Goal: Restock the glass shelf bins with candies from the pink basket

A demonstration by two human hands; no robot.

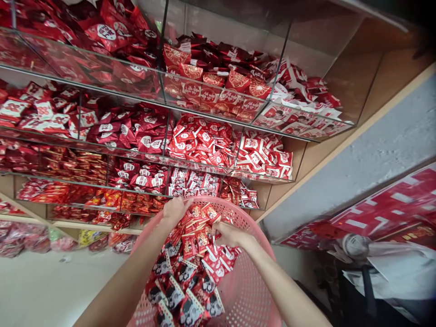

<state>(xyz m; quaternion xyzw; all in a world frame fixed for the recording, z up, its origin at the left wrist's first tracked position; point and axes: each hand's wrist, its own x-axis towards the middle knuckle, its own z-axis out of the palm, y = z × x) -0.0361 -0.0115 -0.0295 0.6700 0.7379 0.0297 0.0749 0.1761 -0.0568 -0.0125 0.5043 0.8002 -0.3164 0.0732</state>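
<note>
A pink perforated plastic basket (251,281) stands below me, tilted in view. My left hand (175,211) is closed over its far rim, the fingertips partly hidden. Inside lie small candy packets: red and gold ones (190,244) near the far side, red and white ones (220,265) at the middle, and red ones with black-and-white prints (192,309) nearer me. My right hand (229,234) is down in the basket, its fingers curled together at the packets by the red and white pile. What lies under those fingers is partly covered.
Shelves with clear-fronted bins (211,97) full of red packets rise ahead. Bagged goods (29,236) lie under the shelf at left. To the right are a grey wall (378,136), red printed sheets (391,204) and white bags (402,268). Pale floor (64,290) shows at lower left.
</note>
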